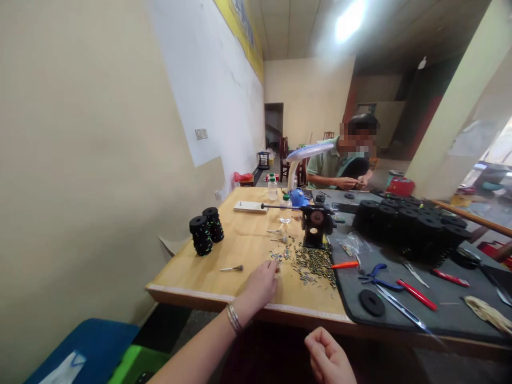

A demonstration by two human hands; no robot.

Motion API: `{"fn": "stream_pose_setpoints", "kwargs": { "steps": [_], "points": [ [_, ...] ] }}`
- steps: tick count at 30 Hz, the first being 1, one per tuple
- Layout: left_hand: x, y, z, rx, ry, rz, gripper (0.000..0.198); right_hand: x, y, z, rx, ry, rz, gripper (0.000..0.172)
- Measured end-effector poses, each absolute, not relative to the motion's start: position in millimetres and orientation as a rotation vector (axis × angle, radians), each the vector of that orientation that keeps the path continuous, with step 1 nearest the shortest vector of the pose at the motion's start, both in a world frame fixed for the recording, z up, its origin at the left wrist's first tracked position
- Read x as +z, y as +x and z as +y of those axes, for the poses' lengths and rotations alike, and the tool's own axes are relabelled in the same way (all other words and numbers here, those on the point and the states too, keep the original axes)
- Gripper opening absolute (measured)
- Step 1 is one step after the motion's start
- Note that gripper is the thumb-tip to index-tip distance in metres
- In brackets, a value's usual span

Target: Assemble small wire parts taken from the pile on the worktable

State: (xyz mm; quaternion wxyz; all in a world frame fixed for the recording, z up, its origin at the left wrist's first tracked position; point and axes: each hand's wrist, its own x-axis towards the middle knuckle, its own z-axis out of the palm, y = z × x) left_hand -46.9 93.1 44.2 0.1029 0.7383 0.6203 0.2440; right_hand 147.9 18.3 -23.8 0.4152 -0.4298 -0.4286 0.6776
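Observation:
My left hand (261,284), with bracelets on its wrist, rests on the wooden table (180,274) with its fingers curled together. Its fingertips are beside scattered small coloured pieces (282,254), and what they hold is too small to make out. Below the table's front edge, my right hand (328,356) is closed, thumb against curled fingers; anything inside is hidden. Right of the left hand spreads a pile of small dark and brassy pieces (316,262). Behind that pile stands a black hand-cranked device (314,226) with a long rod. A small brush (232,268) lies to the left.
Two stacks of black spools (200,236) stand at left. On the grey mat (348,298) are blue pliers (376,274), tweezers (402,309), a red marker-like stick (416,295) and many black spools (412,229). A person (340,170) sits across, hands together, behind a lamp (308,152).

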Motion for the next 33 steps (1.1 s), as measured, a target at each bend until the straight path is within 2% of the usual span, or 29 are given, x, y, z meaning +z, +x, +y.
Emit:
{"fn": "stream_pose_setpoints", "kwargs": {
  "steps": [3, 5, 10, 18, 21, 24, 28, 33],
  "points": [
    [47, -55, 97, 0.737, 2.213, 1.858, 0.055, -29, 151, 18, 1.741, -1.078, -1.049, 0.054],
    [49, -67, 93, 0.752, 2.206, 1.933, 0.057, -32, 152, 17, 1.753, -1.072, -1.028, 0.053],
    [43, -115, 85, 0.709, 2.088, 2.178, 0.044, -33, 149, 16, 1.75, -1.067, -1.024, 0.053],
    [25, -145, 81, 0.714, 2.042, 2.128, 0.023, -25, 142, 11, 1.689, -1.057, -1.018, 0.049],
    [27, -131, 65, 0.864, 1.984, 1.999, 0.017, -23, 143, 8, 1.681, -1.054, -1.021, 0.047],
    [26, -99, 38, 1.086, 1.598, 1.617, 0.016, -19, 141, 6, 1.67, -1.051, -1.035, 0.045],
    [17, -45, 10, 1.035, 1.07, 1.213, 0.023, -12, 137, 4, 1.647, -1.075, -1.081, 0.046],
    [9, -10, -1, 0.969, 0.884, 1.106, 0.02, -10, 137, 6, 1.623, -1.128, -1.101, 0.048]
  ]
}}
